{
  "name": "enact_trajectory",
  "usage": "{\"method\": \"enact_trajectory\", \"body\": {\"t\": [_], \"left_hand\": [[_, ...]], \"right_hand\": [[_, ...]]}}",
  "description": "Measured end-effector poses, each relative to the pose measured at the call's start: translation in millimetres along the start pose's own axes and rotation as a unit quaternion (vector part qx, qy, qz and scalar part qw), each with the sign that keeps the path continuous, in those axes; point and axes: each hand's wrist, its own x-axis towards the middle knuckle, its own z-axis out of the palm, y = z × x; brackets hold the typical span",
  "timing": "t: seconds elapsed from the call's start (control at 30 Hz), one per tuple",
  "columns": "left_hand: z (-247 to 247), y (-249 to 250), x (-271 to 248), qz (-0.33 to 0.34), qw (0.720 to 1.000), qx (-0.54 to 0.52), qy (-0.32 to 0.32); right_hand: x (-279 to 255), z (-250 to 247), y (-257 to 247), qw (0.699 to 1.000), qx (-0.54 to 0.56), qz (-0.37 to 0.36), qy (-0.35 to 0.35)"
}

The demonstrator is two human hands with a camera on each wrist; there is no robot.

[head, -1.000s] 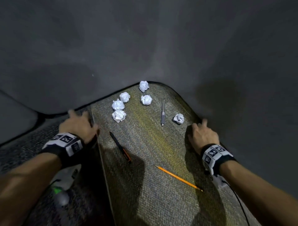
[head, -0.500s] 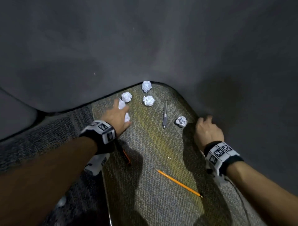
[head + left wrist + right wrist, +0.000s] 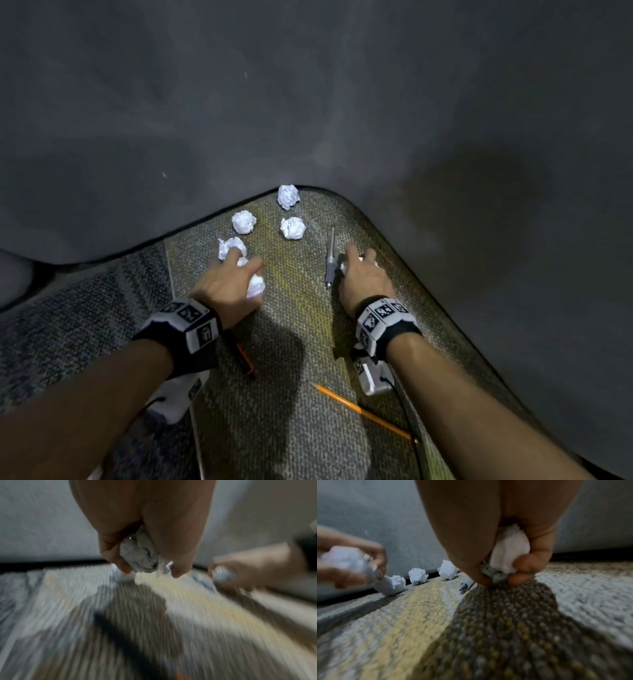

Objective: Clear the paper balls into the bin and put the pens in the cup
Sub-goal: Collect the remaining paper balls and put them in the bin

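Paper balls fill both hands: the left hand [image 3: 228, 287] has its fingers [image 3: 120, 562] curled round one paper ball [image 3: 139, 555], and the right hand [image 3: 364, 279] pinches another ball [image 3: 508, 551] just above the carpet [image 3: 301, 342]. Beside the right hand lies the silver pen [image 3: 330, 255]. Beyond that pen, three loose balls [image 3: 293, 228] rest near the wall [image 3: 308, 102]; toward the wrists lie an orange pencil [image 3: 363, 413] and a black pen [image 3: 245, 356]

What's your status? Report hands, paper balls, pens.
Left hand grips one paper ball; right hand grips another ball. Four loose balls on carpet; silver pen, pencil untouched. No bin or cup in view.
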Motion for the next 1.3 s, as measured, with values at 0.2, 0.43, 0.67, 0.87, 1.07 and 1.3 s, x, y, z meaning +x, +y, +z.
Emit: {"method": "enact_trajectory", "body": {"t": [0.2,0.43,0.67,0.87,1.07,1.3], "left_hand": [[-40,-13,31,-0.099,0.994,-0.016,0.035],[-27,-29,58,-0.092,0.995,-0.016,-0.021],[-34,-15,71,-0.047,0.993,0.098,-0.054],[-32,-19,83,-0.054,0.99,0.107,-0.07],[-35,-27,65,-0.041,0.998,0.033,-0.042],[-26,-48,-17,-0.015,0.993,-0.117,0.025]], "right_hand": [[-5,-16,-2,0.995,0.062,0.05,0.056],[23,-52,-82,0.987,0.045,-0.099,0.116],[60,-18,-107,0.996,-0.019,-0.081,0.032],[92,-3,-107,0.998,-0.002,-0.063,0.023],[87,-6,-98,0.993,0.086,-0.077,0.037],[114,-27,-124,0.99,0.073,-0.123,0.024]]}}
